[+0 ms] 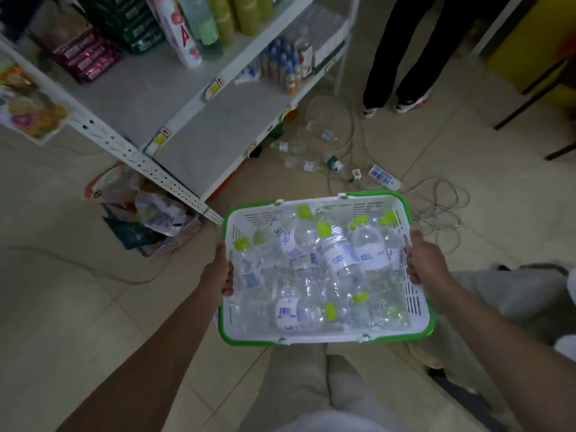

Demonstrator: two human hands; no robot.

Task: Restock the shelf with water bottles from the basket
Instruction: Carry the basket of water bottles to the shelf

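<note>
Bare forearms [149,353] rise from the lower frame; the left hand [223,272] curls its fingers over the left wall of the basket [327,336], the right hand [424,260] grips the right wall likewise; inside lie the water bottles [343,257], heaped loose, at frame centre, short of the shelf [218,129] at upper left. Risks, as I judge them: a tilt shifts the heap and wrenches a grip; cables [436,207] and stray bottles [299,165] just beyond could catch a foot.

- A power strip [385,176] lies on the tiled floor [62,307] among tangled grey cables [442,210].
- A person in dark trousers [386,57] stands at top right.
- Red packets [84,57] sit stacked at upper left.
- Crumpled bags [156,213] lie on the floor, left.
</note>
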